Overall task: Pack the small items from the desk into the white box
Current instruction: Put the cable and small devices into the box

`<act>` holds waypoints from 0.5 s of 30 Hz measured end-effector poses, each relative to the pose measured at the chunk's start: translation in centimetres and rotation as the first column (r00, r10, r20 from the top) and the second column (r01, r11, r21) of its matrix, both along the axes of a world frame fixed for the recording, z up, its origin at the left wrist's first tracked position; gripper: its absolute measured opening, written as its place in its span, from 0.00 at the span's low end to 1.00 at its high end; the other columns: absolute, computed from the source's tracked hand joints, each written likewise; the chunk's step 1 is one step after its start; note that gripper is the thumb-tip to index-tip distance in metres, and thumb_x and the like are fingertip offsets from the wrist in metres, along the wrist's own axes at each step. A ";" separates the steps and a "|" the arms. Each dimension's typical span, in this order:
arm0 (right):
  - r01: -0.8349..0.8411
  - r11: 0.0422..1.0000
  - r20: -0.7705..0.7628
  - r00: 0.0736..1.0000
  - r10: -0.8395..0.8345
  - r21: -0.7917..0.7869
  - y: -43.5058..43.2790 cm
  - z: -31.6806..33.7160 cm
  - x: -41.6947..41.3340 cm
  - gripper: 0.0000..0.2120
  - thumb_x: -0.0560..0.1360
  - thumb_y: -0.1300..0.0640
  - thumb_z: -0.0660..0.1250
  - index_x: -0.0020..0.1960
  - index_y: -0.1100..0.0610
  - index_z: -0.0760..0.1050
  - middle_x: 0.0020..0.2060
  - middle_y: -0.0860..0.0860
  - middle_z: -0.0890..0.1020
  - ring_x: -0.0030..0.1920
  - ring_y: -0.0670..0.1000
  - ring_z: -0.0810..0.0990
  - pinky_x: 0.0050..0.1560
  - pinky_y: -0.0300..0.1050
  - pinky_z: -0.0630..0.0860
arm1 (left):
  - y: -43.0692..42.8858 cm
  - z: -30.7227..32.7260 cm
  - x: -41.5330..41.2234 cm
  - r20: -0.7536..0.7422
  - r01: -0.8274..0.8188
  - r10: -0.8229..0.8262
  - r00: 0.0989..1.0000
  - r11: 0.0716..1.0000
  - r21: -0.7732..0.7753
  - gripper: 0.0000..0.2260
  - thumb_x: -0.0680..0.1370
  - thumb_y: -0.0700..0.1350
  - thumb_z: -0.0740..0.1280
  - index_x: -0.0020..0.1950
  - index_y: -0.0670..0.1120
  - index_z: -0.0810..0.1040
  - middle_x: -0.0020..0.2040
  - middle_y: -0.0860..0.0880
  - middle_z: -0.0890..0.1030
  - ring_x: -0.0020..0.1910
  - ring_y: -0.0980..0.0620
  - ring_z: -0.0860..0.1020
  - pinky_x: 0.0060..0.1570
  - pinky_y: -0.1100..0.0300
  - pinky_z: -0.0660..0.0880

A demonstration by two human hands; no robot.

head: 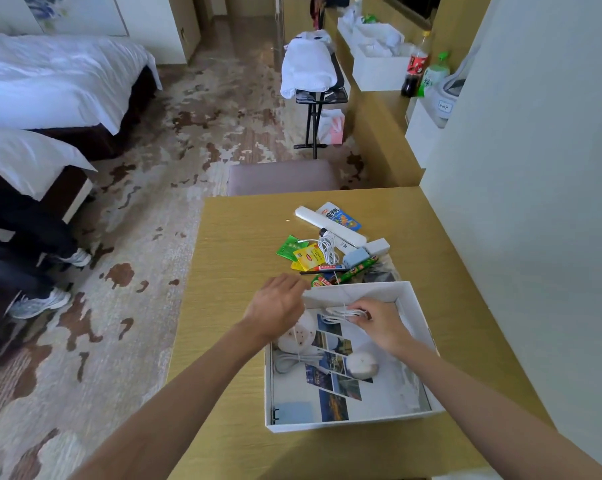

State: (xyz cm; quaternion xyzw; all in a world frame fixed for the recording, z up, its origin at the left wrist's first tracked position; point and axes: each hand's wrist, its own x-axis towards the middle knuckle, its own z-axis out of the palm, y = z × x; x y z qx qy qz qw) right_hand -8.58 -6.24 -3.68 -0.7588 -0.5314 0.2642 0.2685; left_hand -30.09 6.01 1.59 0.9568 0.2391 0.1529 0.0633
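Left hand (278,303) curled at the white box's (344,423) far-left corner, grip I cannot tell | right hand (382,327) pinches a coiled cable (342,313) inside the box, far end | risk: a loose tail could snag the rim or drag tea bags (303,254) | clutter crowds the desk (230,258) just beyond.

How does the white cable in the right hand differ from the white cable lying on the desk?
The held cable is pinched by the right hand over the white box. The desk cable lies untouched among packets beyond it. Both are thin, white and coiled.
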 end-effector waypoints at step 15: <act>0.280 0.957 -0.297 0.910 -0.290 -0.077 0.8 0.3 -0.2 0.11 0.70 0.59 0.74 0.52 0.58 0.78 0.49 0.52 0.81 0.51 0.54 0.80 0.54 0.56 0.79 | 0.2 -1.3 -0.6 -0.194 -0.354 0.306 0.932 0.881 -0.313 0.13 0.80 0.45 0.58 0.63 0.44 0.70 0.59 0.45 0.76 0.59 0.45 0.72 0.53 0.47 0.74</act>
